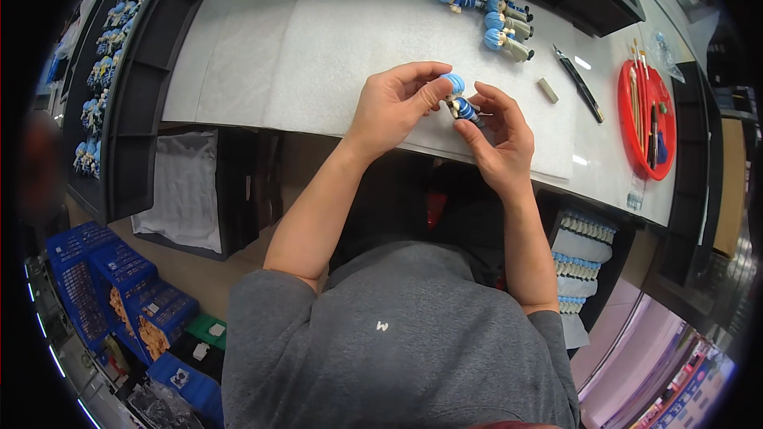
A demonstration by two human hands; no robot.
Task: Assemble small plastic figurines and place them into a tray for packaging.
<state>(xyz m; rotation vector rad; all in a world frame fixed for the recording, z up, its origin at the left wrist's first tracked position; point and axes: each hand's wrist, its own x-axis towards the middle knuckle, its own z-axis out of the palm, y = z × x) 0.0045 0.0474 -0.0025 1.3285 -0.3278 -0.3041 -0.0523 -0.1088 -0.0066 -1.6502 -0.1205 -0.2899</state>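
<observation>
Between my two hands, above the near edge of the white work surface, is a small blue-haired figurine in a blue outfit. My left hand pinches its head between thumb and fingers. My right hand curls round the lower body, the thumb against its front and the fingers behind. Its legs are partly hidden by that hand. Beyond my hands, several similar figurines lie on their sides in a group at the far right of the surface.
A craft knife and a grey block lie right of my hands. Farther right stands a red tray with brushes. Black crates border the surface; the left one stands near rows of figurines. Blue baskets sit lower left.
</observation>
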